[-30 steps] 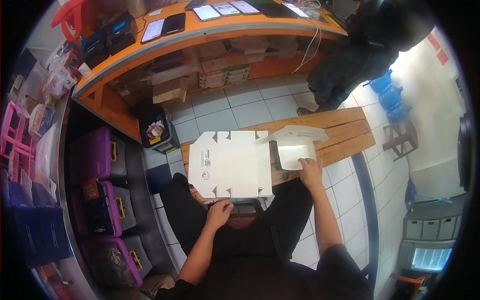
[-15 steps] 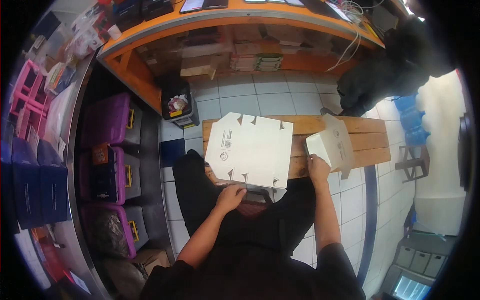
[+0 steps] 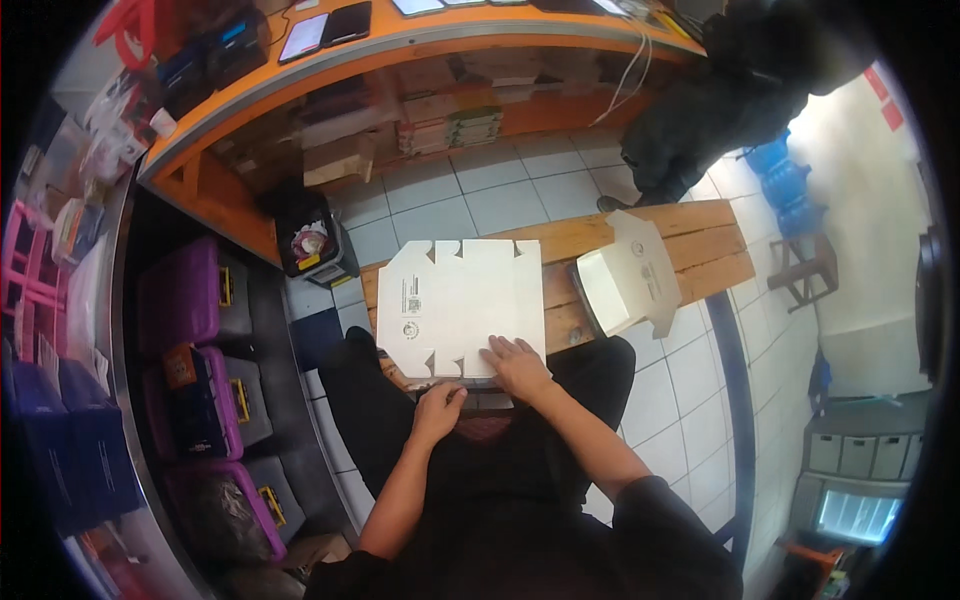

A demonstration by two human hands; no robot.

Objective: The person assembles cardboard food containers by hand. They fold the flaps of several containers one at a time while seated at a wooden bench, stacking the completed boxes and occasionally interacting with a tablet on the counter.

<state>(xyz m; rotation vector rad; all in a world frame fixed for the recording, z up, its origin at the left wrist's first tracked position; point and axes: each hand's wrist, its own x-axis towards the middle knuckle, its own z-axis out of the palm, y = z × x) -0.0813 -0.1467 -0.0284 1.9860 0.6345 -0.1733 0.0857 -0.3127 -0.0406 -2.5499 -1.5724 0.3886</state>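
Note:
A flat, die-cut white cardboard box blank [image 3: 470, 300] with notched edges and small dark print lies on the wooden bench [image 3: 715, 240] before me. My right hand [image 3: 520, 372] rests palm down on its near right part, fingers spread. At the blank's near edge is my left hand [image 3: 437, 410], its fingers curled in and thumb along the edge; what they grip, if anything, is hidden. Right of the blank stands a folded white box [image 3: 605, 290], its printed lid [image 3: 645, 265] raised toward the right. No hand touches that box.
Beyond the bench stands an orange counter [image 3: 400, 50] with phones on top. A black bin [image 3: 315, 245] is at its left end. Purple-lidded crates [image 3: 190, 295] line the left side. A person in dark clothes [image 3: 690, 120] is at the far right, near blue water bottles [image 3: 785, 185] and a stool [image 3: 805, 270].
My right hand has left the folded box and moved left onto the flat blank. The left hand stays at the near edge. The whole view has shifted and turned a little.

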